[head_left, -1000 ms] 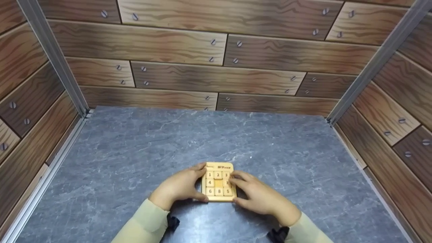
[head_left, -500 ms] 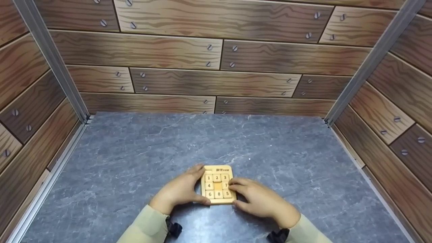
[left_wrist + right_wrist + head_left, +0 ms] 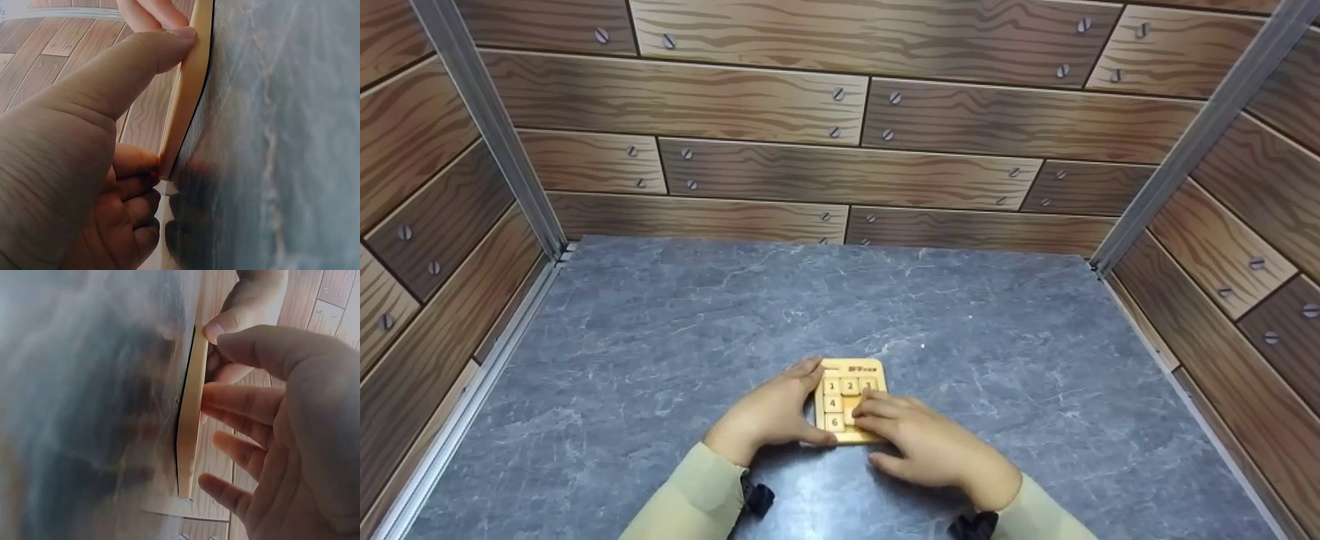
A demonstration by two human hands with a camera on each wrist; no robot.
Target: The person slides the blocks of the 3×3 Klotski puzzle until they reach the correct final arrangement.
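Note:
A pale wooden number sliding puzzle [image 3: 851,367] lies flat on the tabletop near the front. Tiles 1, 2, 4 and 6 show plainly, and 3 is partly covered. My left hand [image 3: 769,412] holds the board along its left side, thumb at the lower edge and fingers at the upper left corner. Over the puzzle's right side, my right hand [image 3: 926,442] touches the tiles with its fingertips and hides the lower right ones. Its thumb is off the board. The board's side edge [image 3: 190,405] shows in the right wrist view, beside the extended fingers.
The grey marbled tabletop [image 3: 750,307] stretches behind and around the puzzle. Wood-plank-patterned walls [image 3: 765,169] stand at the back and both sides, with metal corner posts [image 3: 495,127]. Each wrist wears a black strap [image 3: 757,496].
My right hand has shifted left over the puzzle, its fingers moving from the right column toward the middle, and its thumb has left the board's edge. The left hand keeps its hold.

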